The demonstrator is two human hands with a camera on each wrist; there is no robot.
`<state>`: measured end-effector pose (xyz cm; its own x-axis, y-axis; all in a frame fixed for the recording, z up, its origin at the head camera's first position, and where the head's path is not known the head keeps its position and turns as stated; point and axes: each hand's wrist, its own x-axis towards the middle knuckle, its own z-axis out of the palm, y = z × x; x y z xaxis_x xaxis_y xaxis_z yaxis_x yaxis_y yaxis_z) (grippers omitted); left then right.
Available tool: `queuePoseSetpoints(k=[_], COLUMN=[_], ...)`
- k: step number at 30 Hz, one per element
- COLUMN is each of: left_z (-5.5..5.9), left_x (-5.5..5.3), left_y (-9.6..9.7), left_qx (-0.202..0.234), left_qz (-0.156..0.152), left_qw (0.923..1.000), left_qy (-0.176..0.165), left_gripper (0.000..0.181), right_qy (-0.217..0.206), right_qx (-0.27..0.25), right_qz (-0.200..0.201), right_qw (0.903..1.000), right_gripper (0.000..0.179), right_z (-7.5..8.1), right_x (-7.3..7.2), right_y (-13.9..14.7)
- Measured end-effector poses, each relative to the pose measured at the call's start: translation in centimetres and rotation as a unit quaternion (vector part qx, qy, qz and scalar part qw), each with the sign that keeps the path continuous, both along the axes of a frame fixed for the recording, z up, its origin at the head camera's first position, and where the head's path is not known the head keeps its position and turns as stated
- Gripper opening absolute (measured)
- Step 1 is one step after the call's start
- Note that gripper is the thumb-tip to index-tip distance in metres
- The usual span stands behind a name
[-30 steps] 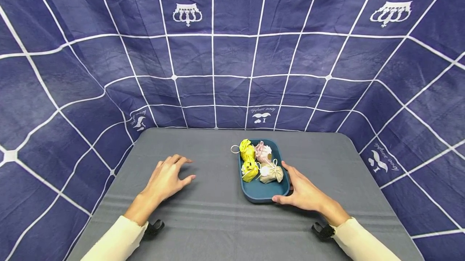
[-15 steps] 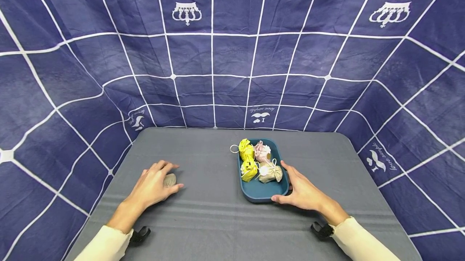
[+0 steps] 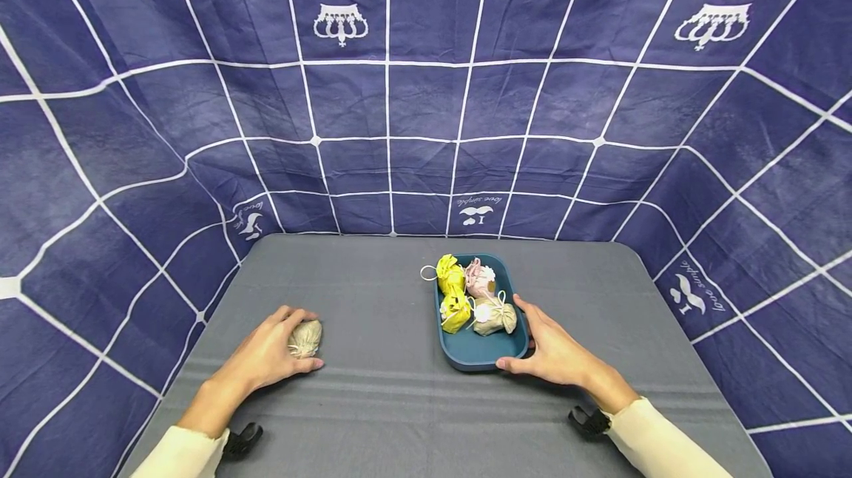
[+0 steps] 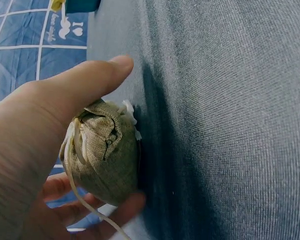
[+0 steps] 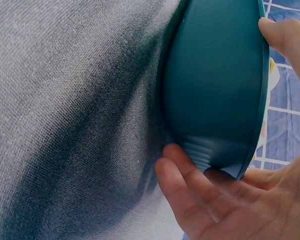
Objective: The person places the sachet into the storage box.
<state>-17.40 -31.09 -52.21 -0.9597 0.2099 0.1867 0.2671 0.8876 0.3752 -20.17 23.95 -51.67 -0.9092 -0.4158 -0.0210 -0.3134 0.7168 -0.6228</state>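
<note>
My left hand (image 3: 266,352) is at the left of the table, its thumb and fingers round a beige cloth drawstring pouch (image 3: 305,339). In the left wrist view the thumb passes above the pouch (image 4: 107,155) and the fingers curl behind and under it; a pale cord trails down. My right hand (image 3: 555,352) holds the near right corner of a dark blue box (image 3: 479,352). Its thumb lies on the rim and the other fingers bend against the outer wall, as the right wrist view shows of the box (image 5: 215,85).
Two yellow pouches (image 3: 455,312), a pink pouch (image 3: 481,280) and another beige pouch (image 3: 495,317) lie in the box. A cord loop hangs over its left rim. Grey cloth covers the table (image 3: 379,404); a blue curtain (image 3: 426,101) with white lines surrounds it.
My left hand has moved left and toward me, and its fingers have come in round the beige pouch, which shows more clearly now. The right hand and box stay put.
</note>
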Motion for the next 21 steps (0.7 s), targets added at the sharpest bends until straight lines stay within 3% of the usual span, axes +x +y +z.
queuePoseSetpoints(k=[6,16,21], left_z=[0.0,1.1,1.7], left_x=[0.0,0.6,0.7], left_y=[0.4,1.5,1.5], left_qx=[0.011,-0.006,-0.020], left_qz=[-0.010,-0.018,-0.013], left_qw=[0.9998,0.9995,0.9989], left_qy=[0.012,-0.027,-0.042], left_gripper=[0.083,0.106,0.097], right_qy=[0.005,0.014,0.017], right_qx=[0.005,0.004,-0.002], right_qz=[-0.002,0.000,0.003], right_qw=[1.0000,0.9999,0.9999], right_gripper=[0.132,0.132,0.132], right_z=[0.0,-0.1,-0.3], right_x=[0.0,0.1,0.0], right_y=[0.0,0.1,0.2])
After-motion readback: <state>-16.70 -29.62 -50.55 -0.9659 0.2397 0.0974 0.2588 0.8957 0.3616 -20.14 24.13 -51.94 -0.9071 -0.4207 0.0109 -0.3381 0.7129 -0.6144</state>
